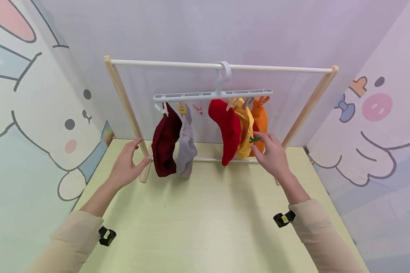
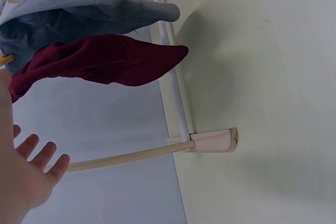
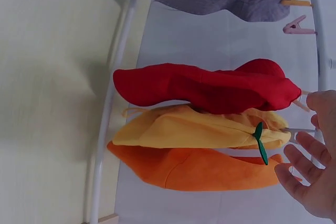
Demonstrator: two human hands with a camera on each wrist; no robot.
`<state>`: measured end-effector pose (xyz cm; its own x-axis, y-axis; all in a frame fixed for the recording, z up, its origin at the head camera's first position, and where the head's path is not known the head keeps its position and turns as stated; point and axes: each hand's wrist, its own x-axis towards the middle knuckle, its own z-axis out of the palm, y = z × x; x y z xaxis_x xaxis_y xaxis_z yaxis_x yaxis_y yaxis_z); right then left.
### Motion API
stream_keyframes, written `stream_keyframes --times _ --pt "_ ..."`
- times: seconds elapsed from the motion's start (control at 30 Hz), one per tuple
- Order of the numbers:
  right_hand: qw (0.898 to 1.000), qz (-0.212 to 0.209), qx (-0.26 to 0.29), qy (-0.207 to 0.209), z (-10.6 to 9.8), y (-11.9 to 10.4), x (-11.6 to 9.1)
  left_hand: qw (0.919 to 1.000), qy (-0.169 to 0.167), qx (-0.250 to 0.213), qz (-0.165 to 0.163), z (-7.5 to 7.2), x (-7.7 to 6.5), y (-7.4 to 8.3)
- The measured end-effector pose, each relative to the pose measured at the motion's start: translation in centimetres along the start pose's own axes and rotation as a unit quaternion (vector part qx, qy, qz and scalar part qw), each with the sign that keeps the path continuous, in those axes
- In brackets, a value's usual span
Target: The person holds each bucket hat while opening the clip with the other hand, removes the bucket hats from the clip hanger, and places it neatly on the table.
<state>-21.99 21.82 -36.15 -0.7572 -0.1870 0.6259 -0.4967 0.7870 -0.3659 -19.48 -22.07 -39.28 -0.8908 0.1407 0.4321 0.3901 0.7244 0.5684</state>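
Several bucket-style cloth hats hang from the clips of a pale hanger [image 1: 191, 97]. On its left half are a maroon hat [image 1: 164, 144] and a grey hat [image 1: 186, 151]. A red hat [image 1: 229, 129], a yellow hat [image 1: 245, 125] with a green leaf, and an orange hat [image 1: 259, 117] hang on the right half. My left hand [image 1: 126, 165], fingers spread and holding nothing, is beside the maroon hat near the rack's left post. With loosely bent fingers, my right hand [image 1: 273, 153] is close to the yellow and orange hats; in the right wrist view its palm [image 3: 320, 182] holds nothing.
A rack with a white top bar [image 1: 164, 63] and wooden posts [image 1: 126, 98] carries the hanger. Between the grey and red hats, a pink clip [image 1: 198, 109] hangs without a hat. The rack stands on a pale table [image 1: 198, 212], with cartoon-printed walls around it.
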Motion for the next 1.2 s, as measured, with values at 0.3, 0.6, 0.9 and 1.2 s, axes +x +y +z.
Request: stream_keyframes --times 0.3,0.6,0.9,1.2 --pt "1.0 -0.019 0.002 -0.018 0.9 -1.1 0.6 0.9986 0.01 -0.051 -0.011 0.4 0.5 0.2" --pt "0.999 -0.009 0.026 -0.039 1.3 -2.3 1.9 0.9953 0.001 -0.084 -0.048 0.7 1.4 0.6" --pt "0.997 0.017 0.012 -0.071 2.3 -3.9 2.7 0.993 0.003 -0.095 -0.069 0.9 2.5 0.9" --pt "0.995 0.008 0.035 -0.088 3.6 -5.3 3.2 0.9894 0.003 -0.108 -0.098 1.1 3.5 1.3"
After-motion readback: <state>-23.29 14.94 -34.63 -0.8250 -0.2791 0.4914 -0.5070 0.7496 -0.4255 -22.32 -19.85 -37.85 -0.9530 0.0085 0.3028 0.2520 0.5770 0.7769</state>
